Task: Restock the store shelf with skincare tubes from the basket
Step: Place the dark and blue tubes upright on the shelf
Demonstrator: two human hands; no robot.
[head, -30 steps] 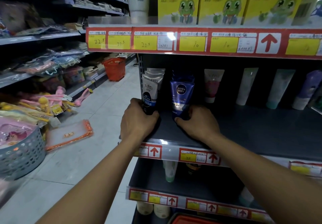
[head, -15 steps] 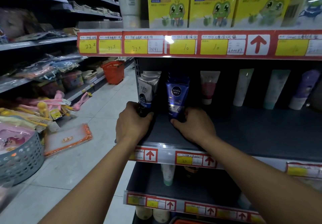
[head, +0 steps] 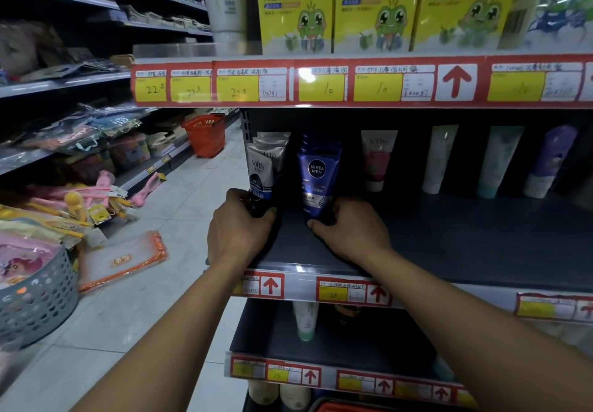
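Observation:
On the dark middle shelf (head: 449,245), my left hand (head: 239,225) grips the base of a grey and black Softto tube (head: 260,174) standing at the shelf's left end, with more grey tubes behind it. My right hand (head: 349,229) holds the bottom of a blue Nivea Men tube (head: 317,177), also upright, with more blue tubes behind. A gap separates the two rows. Further back right stand a pink-white tube (head: 377,158), two pale green tubes (head: 438,158) and a purple tube (head: 550,161).
Yellow boxed creams (head: 372,7) fill the shelf above. The lower shelf holds a white-green tube (head: 305,320). A red rim shows at the bottom edge (head: 346,407). A grey perforated basket (head: 35,299) and a red basket (head: 205,134) stand in the aisle at left.
Both hands stay on the same two tubes. The tubes and hands look slightly closer and lower in view; little else differs.

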